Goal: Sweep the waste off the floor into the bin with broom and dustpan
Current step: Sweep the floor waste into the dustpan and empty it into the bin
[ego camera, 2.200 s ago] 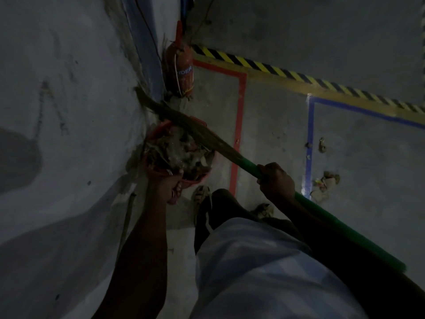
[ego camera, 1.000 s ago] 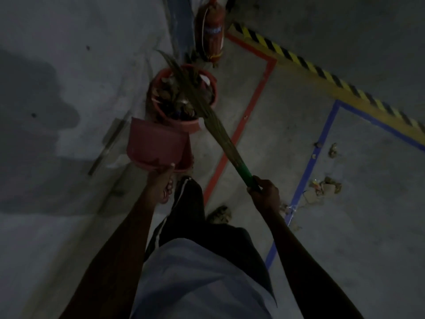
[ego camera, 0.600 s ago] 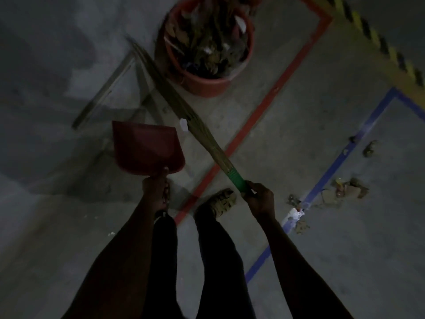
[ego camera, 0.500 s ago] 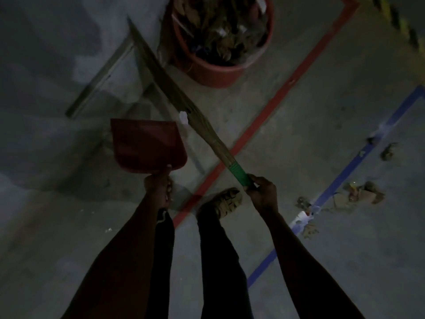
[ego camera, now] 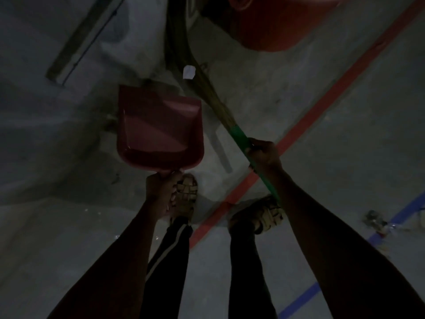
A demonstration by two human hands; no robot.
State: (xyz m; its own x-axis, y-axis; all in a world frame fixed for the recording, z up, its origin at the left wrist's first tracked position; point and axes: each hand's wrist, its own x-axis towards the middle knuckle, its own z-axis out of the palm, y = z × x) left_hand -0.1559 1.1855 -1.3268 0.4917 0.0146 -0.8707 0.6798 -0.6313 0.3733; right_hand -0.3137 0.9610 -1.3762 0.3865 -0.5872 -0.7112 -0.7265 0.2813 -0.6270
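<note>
The left hand (ego camera: pixel 161 184) clenches the handle of the red dustpan (ego camera: pixel 159 128), which hangs level and looks bare (the light is poor, so small scraps could hide in it). The right hand (ego camera: pixel 263 154) grasps the green shaft of the broom (ego camera: pixel 208 88), its bristles reaching toward the red bin (ego camera: pixel 271 26), probably to keep both tools ready. A white scrap (ego camera: pixel 189 71) clings to the bristles. More waste (ego camera: pixel 377 223) lies well away from the bin, by the blue line (ego camera: pixel 299 298): 1 patch at least is left.
</note>
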